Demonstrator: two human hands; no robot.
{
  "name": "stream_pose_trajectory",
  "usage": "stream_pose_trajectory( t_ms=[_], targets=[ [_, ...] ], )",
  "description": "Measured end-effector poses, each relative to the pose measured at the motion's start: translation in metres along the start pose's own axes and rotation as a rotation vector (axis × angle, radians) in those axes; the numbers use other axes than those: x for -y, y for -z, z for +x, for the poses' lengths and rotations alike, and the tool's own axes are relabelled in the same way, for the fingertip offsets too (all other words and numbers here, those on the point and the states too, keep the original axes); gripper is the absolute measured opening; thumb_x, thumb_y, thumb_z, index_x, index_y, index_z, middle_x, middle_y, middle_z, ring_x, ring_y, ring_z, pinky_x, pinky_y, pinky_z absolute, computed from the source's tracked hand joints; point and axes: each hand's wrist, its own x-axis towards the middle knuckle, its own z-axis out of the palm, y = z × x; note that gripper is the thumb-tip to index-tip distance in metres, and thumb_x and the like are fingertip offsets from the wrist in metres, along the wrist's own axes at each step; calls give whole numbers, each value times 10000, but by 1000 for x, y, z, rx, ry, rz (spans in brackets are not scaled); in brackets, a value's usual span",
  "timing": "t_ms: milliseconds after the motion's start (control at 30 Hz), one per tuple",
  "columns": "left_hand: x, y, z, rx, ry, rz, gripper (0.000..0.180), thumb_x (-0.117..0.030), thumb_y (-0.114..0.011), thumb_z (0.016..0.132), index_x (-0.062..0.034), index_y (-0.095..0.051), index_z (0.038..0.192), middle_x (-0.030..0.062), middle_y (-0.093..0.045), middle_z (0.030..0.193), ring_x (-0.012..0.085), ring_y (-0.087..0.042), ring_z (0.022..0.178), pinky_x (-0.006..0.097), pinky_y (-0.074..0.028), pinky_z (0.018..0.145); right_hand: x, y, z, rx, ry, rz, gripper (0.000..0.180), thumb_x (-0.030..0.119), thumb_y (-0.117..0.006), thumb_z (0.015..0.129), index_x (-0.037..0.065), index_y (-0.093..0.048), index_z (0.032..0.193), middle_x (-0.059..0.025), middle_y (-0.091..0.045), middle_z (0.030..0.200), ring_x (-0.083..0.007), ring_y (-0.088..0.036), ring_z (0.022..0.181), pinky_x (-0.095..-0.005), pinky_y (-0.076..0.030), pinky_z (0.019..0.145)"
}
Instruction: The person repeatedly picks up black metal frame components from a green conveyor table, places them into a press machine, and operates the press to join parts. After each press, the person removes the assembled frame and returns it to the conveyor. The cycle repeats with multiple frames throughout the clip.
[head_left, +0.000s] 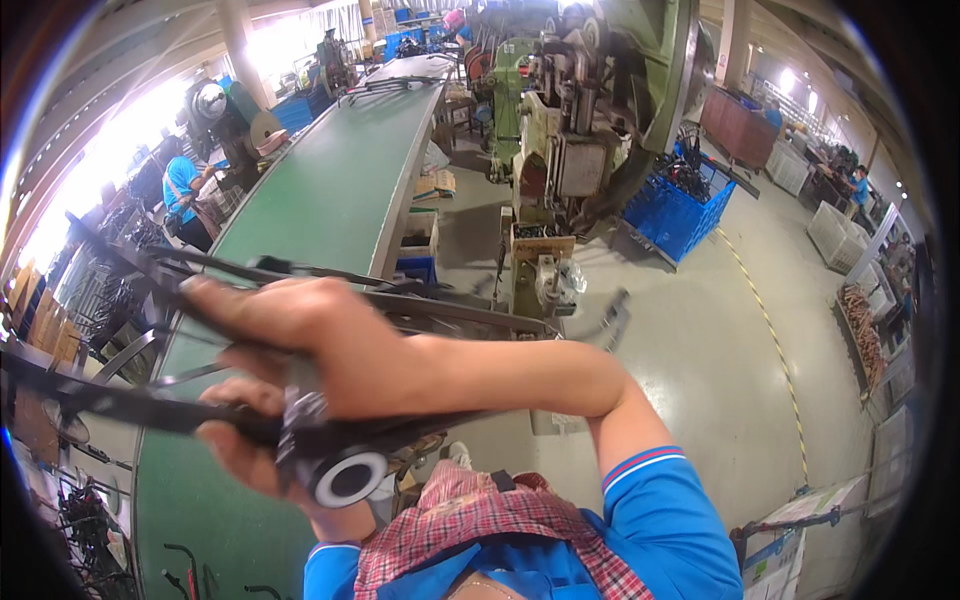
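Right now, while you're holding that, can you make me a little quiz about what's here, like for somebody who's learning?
1. True or false: the right hand is empty.
2. Which side of the big press is the striped line on the floor?
a) left
b) right
c) underneath
3. Fill in the blank: the ring at the end of the black frame is ____.

Key:
1. False: it grips the black frame, and so does the left hand.
2. b
3. white
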Motion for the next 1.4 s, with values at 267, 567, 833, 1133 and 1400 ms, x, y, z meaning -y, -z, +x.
stream_pose_trajectory(
  t_ms=[267, 567, 833, 1133, 1400],
  targets=[
    [108, 30, -56, -49, 729, 400, 343, -368, -432, 969, -49, -506, 868, 47, -538, 675, 128, -513, 587, 241, -434, 553, -18, 101, -170, -186, -919, -209, 570, 81, -570, 883, 11, -328, 1394, -69, -618, 920, -68, -496, 796, -209, -442, 700],
    [276, 123, -128, -91, 1435, 546, 388, -427, -470, 942, -46, -501, 876, 30, -531, 706, 115, -518, 602, 254, -438, 541, -57, 133, -351, -778, -1269, -367, 497, 131, -627, 864, 56, -465, 1327, 80, -479, 680, -25, -386, 591, -186, -348, 525],
    [339, 137, -110, 49, 1484, 592, 420, -443, -459, 942, -41, -499, 826, 28, -520, 684, 104, -495, 600, 244, -420, 553, -94, 162, -343, -673, -1449, -598, 487, 127, -631, 864, 83, -477, 1324, 63, -488, 676, -23, -380, 577, -177, -318, 503],
    [372, 103, -91, 65, 1470, 519, 398, -429, -457, 947, -51, -480, 824, 24, -506, 656, 104, -499, 582, 241, -418, 525, -112, 200, -324, -708, -1341, -632, 451, 131, -568, 904, -2, -452, 1319, 33, -508, 715, -25, -393, 586, -186, -324, 496],
    [374, 89, -114, 30, 1465, 536, 412, -447, -452, 945, -54, -479, 826, 47, -516, 678, 118, -491, 589, 250, -421, 546, -95, 221, -334, -585, -1368, -626, 451, 85, -545, 904, -6, -432, 1331, 45, -458, 641, -26, -385, 562, -197, -323, 487]
  ],
)
